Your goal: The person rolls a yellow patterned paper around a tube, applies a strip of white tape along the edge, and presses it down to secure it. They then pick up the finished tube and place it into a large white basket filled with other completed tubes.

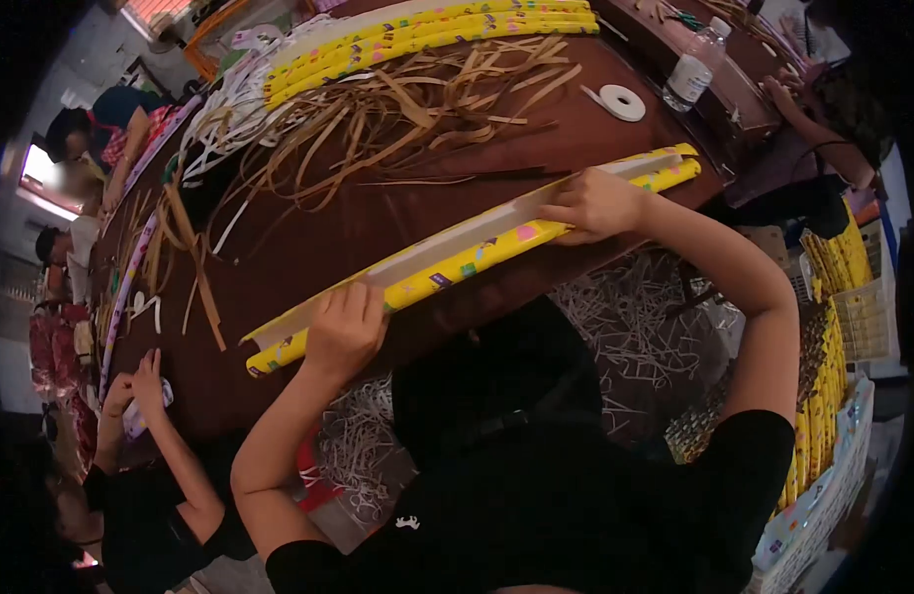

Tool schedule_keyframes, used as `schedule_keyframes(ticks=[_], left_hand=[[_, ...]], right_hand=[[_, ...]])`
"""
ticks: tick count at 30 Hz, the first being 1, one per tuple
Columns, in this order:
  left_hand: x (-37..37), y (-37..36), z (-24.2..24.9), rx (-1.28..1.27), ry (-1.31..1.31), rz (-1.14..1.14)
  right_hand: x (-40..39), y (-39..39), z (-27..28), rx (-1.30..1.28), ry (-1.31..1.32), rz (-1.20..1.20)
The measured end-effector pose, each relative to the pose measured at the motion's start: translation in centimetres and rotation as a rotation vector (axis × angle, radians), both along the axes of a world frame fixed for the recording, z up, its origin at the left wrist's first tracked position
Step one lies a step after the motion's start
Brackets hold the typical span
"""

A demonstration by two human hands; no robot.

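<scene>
Head view. The person's own two hands hold a long, yellow, glossy piece with a coloured print, open lengthwise along its top to show a whitish inner face. It lies aslant over the near part of a dark reddish-brown table, one end toward 8 o'clock and the other toward 2 o'clock of the view.

The left hand, at 8 o'clock, is partly closed, its bent fingers gripping the piece over its edge near the left end. The right hand, at 2 o'clock, is likewise partly closed, fingers curled over the opening toward the right end; its thumb cannot be clearly made out.

Beyond the piece, at 12 o'clock, lies a loose tangle of flat brown strips; behind it rests a row of yellow printed lengths, with a heap of white strips beside it at 11 o'clock. A white roll of tape lies at 1 o'clock, near a clear labelled bottle.

At 9 o'clock, a narrow lilac length lies along the table; just below it are the hands of a co-worker in black. Pale shredded strips cover the floor at 4 o'clock, and a white basket with yellow printed pieces stands beyond them.
</scene>
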State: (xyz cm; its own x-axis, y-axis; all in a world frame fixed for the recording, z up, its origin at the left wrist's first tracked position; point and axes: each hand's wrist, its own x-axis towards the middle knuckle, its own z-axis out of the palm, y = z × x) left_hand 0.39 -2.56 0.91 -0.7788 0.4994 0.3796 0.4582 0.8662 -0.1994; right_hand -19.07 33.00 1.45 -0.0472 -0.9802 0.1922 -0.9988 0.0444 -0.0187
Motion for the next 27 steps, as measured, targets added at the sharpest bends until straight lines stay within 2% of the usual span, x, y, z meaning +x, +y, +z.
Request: schedule_keyframes(ticks=[4,8,10,14,19,22,24,27], left_hand=[[-0.9,0.5,0.1,0.045,-0.034,-0.068],[-1.9,0.0,0.2,0.158,-0.080,-0.170],[-2.6,-0.2,0.3,0.206,-0.137,-0.218],[-3.0,-0.3,1.1,0.252,-0.248,-0.262],[-3.4,-0.7,0.7,0.172,-0.216,-0.257],[-2.9,0.0,1.1,0.107,-0.219,-0.191],[-2.5,0.3,1.1,0.079,-0.208,-0.091],[-2.0,0.6,-0.5,0.271,-0.181,-0.059]], right_hand=[[-0.2,-0.1,0.6,-0.136,0.187,0.030],[0.6,0.5,0.0,-0.173,0.177,-0.054],[0.5,0.6,-0.9,-0.174,0.173,0.040],[0.3,0.8,-1.4,-0.179,0.131,0.031],[-0.1,0.9,-1.1,-0.148,0.170,0.062],[1.2,0.7,0.9,0.024,0.227,-0.104],[1.7,0.5,0.5,-0.018,0.186,-0.144],[2.4,0.2,0.3,-0.012,0.092,-0.226]])
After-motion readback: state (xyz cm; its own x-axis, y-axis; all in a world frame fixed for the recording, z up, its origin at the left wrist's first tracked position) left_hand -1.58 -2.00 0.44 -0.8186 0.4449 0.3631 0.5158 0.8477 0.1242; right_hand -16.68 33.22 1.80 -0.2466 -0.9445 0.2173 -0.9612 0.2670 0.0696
